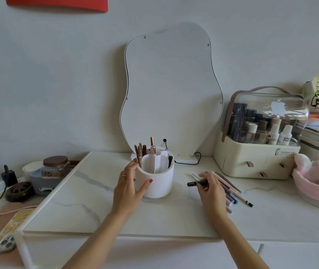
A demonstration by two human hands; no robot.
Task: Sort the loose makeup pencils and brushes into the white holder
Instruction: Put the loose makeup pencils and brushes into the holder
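The round white holder (160, 180) stands mid-table on a marble slab, split into compartments. Several brown and pink pencils (140, 151) stand in its back left section, and a dark one leans at its right rim. My left hand (129, 184) grips the holder's left side, thumb on its front. To the right, several loose pencils and brushes (232, 188) lie fanned on the slab. My right hand (211, 188) rests over them, fingers pinched on a black mascara-like wand (195, 183) that points left.
A wavy-edged mirror (171, 90) leans on the wall behind the holder, its cable on the slab. A cream cosmetics box (255, 162) stands at right, a pink fluffy basket (317, 183) beyond it. A jar, chargers and a phone (5, 234) crowd the left.
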